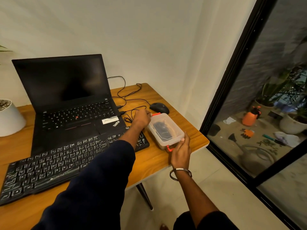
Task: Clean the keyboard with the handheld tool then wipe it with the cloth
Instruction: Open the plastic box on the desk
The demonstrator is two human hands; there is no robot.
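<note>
A black external keyboard [49, 165] lies slanted across the front of the wooden table [149, 163]. To its right stands a clear plastic box [166, 128] with orange-red clips, lid on, with something dark inside that I cannot make out. My left hand [141, 117] reaches over the keyboard and grips the box's far end at its clip. My right hand [181, 150] grips the near end, thumb on the lid edge. No cloth shows outside the box.
An open black laptop [69, 100] stands behind the keyboard. A black mouse [159, 107] and tangled cables [127, 95] lie behind the box. A white plant pot [10, 118] sits at the left. The table edge and a glass door [257, 113] are to the right.
</note>
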